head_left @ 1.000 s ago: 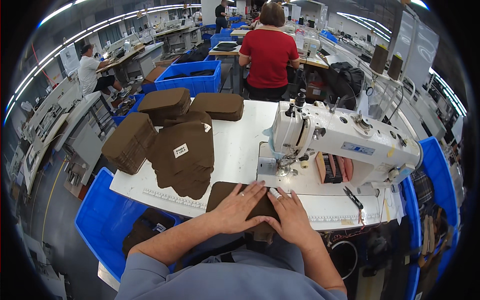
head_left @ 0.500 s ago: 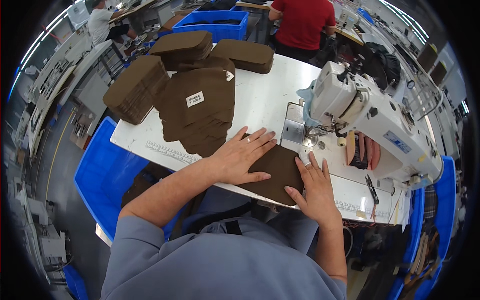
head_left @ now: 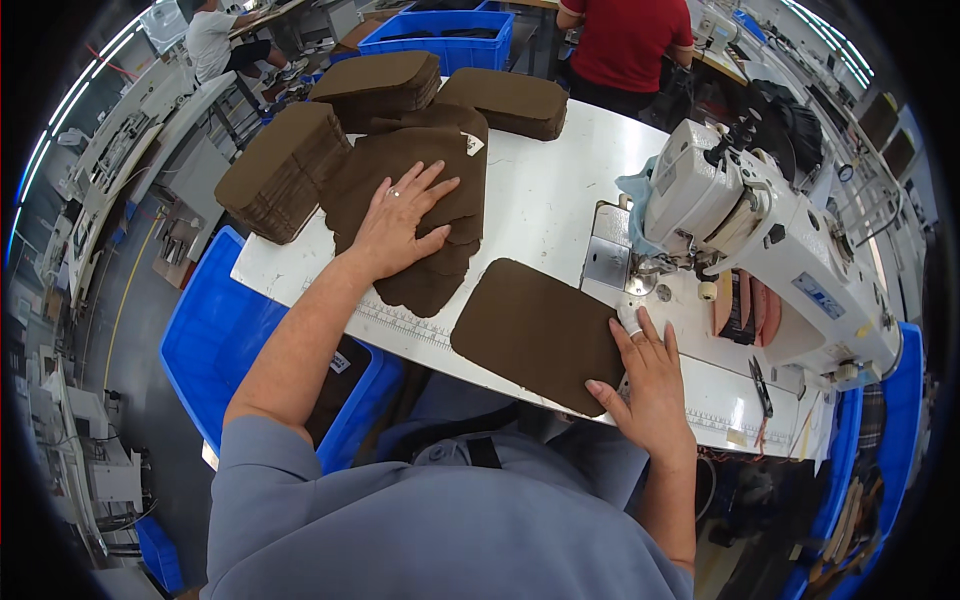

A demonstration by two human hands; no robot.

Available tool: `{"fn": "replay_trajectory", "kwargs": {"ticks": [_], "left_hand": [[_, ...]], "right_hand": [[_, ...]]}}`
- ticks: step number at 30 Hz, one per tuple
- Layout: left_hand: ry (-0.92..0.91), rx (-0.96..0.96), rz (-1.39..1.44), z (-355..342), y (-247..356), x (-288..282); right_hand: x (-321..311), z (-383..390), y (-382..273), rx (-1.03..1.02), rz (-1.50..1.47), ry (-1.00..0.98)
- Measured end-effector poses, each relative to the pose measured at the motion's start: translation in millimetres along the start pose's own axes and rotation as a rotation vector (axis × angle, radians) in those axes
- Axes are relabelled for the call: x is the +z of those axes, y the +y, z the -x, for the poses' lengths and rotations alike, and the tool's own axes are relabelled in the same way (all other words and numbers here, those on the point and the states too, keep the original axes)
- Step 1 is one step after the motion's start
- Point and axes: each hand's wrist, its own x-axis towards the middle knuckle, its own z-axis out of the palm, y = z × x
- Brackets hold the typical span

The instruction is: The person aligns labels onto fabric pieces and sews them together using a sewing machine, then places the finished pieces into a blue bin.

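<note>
A flat dark brown fabric panel (head_left: 535, 330) with rounded corners lies on the white sewing table (head_left: 545, 215) in front of me. My right hand (head_left: 650, 385), a white wrap on one finger, rests open at the panel's right edge. Over to the left, my left hand (head_left: 405, 222) lies open with spread fingers on a loose pile of brown fabric pieces (head_left: 440, 275). It covers the middle of the top piece. A small white tag (head_left: 471, 144) shows near that pile's upper right corner. The white sewing machine (head_left: 765, 225) stands right of the panel.
Neat stacks of brown panels (head_left: 280, 170) stand along the table's far left. Thread snips (head_left: 762, 386) lie near the right front edge. A blue bin (head_left: 215, 330) sits below the table's left side. Beyond the table are another blue bin (head_left: 440, 40) and a person in red (head_left: 630, 45).
My left hand has left the panel and moved left and away onto the loose fabric pile, covering its white label. My right hand stays at the panel's right edge. The view has shifted slightly.
</note>
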Motion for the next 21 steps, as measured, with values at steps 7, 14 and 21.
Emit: {"fn": "replay_trajectory", "kwargs": {"ticks": [7,14,21], "left_hand": [[-0.086,-0.020,0.161,10.7,-29.8,-24.8],[-0.137,-0.101,0.616,3.2,-46.0,-38.9],[0.060,-0.176,0.603,1.7,-39.5,-42.9]], "right_hand": [[1.0,1.6,-0.3,-0.016,-0.021,0.036],[0.6,6.1,1.2,-0.031,-0.088,0.138],[5.2,8.8,9.6,-0.016,-0.199,0.226]]}}
